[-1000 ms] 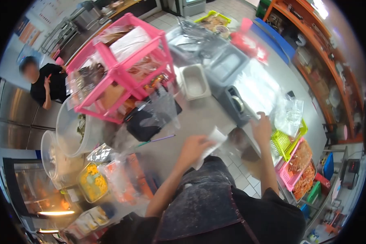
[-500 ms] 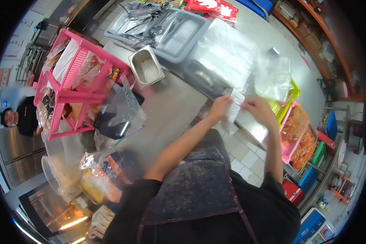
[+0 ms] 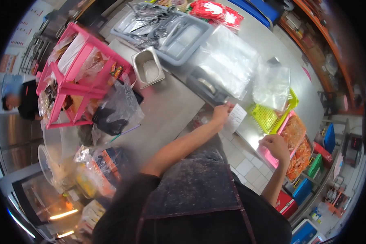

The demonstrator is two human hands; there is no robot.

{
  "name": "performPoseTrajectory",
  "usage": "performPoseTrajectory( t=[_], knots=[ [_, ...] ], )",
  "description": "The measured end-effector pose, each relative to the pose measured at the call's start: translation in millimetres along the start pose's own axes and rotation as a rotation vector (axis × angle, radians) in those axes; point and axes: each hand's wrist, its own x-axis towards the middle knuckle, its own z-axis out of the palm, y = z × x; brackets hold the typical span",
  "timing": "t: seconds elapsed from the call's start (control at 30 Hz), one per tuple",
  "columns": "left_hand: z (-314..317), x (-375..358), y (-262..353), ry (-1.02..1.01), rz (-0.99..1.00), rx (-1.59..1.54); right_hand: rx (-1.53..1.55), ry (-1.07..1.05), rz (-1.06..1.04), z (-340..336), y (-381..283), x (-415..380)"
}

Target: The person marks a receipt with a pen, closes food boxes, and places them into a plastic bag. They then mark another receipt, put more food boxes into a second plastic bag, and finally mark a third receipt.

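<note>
My left hand (image 3: 222, 114) pinches a white paper slip (image 3: 234, 119) with faint lines of print, held over the gap at the counter's edge. Just beyond that hand lies a dark grey device (image 3: 201, 84) with a pale roll-like part. To the right, my right hand (image 3: 275, 145) is closed with its fingers curled; anything inside them is hidden. It hovers by a pink basket (image 3: 268, 156) holding bags of orange-red food (image 3: 293, 132). A yellow-green basket (image 3: 268, 118) stands just past it, with clear plastic bags (image 3: 272, 83) on top.
A stack of clear plastic sheets (image 3: 229, 61) covers part of the steel counter (image 3: 173, 105). Behind are a grey tub (image 3: 183, 57) of wrapped cutlery and red packets (image 3: 209, 10). A metal container (image 3: 148, 69) and pink rack (image 3: 71, 87) stand left. Another person (image 3: 26, 99) is at far left.
My right hand has moved away from the slip, down and to the right, towards the pink basket. My left hand keeps the slip, now slightly lower. The view has shifted a little.
</note>
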Motion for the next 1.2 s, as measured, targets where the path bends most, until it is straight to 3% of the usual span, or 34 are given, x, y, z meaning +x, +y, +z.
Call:
performPoseTrajectory(
  t=[0.07,0.13,0.17,0.2,0.23,0.27,0.3,0.33,0.4,0.47,0.53,0.6,0.67,0.73,0.77,0.83,0.93,1.0,1.03,1.07,1.1,1.13,1.2],
  knots=[
    [2,21,-12,0.055,-0.123,0.043,-0.124,-0.073,-0.093,12,-2,21],
    [5,13,4,0.139,-0.1,0.593,-0.162,-0.15,-0.298,26,-11,36],
    [0,26,-19,0.247,0.042,0.649,-0.206,-0.27,-0.357,31,-18,42],
    [-6,48,-37,0.359,-0.024,0.48,-0.2,-0.366,-0.369,35,-40,43],
    [-37,77,-66,0.382,-0.115,0.602,-0.217,-0.477,-0.365,44,-47,51],
    [-60,88,-106,0.318,0.158,0.95,-0.241,-0.491,-0.341,52,-50,53],
    [-76,100,-111,0.278,0.425,1.314,-0.357,-0.402,-0.635,55,-46,60],
    [-64,19,-34,0.17,0.365,1.175,-0.538,-0.381,-0.592,55,-61,62],
    [-79,-73,45,-0.202,0.169,0.673,-0.662,-0.491,-0.469,57,-125,38],
    [-124,-107,59,-0.131,0.724,0.583,-0.712,-0.516,-0.737,72,-168,44],
    [-158,-173,69,0.213,0.722,0.242,-0.681,-0.518,-0.991,99,-220,32],
    [-184,-223,57,0.525,0.843,-0.152,-0.819,-0.517,-1.169,129,-268,18],
    [-209,-286,45,0.753,0.935,-0.245,-0.798,-0.614,-1.296,162,-305,-1],
    [-240,-345,42,0.908,1.193,-0.511,-0.74,-0.721,-1.406,203,-329,-16],
    [-272,-361,37,1.141,1.359,-0.466,-0.687,-0.822,-1.413,226,-338,-22],
    [-297,-429,43,1.136,1.432,-0.527,-0.665,-0.939,-1.388,274,-353,-33],
    [-352,-474,39,1.061,1.391,-0.464,-0.717,-0.888,-1.417,342,-363,-41],
    [-417,-467,21,1.308,1.028,-0.108,-0.704,-0.803,-1.483,393,-362,-23],
    [-439,-457,10,1.314,0.861,0.038,-0.644,-0.859,-1.522,420,-356,-1],
    [-459,-439,-4,1.301,0.819,0.258,-0.571,-0.9,-1.564,436,-355,7],
    [-518,-395,-48,1.168,0.92,0.316,-0.597,-0.784,-1.583,434,-355,-2],
    [-489,-417,-33,1.069,0.878,0.304,-0.615,-0.654,-1.599,431,-357,-15],
    [-481,-423,-27,0.93,0.754,0.023,-0.846,-0.461,-1.39,430,-356,-30]
  ],
)
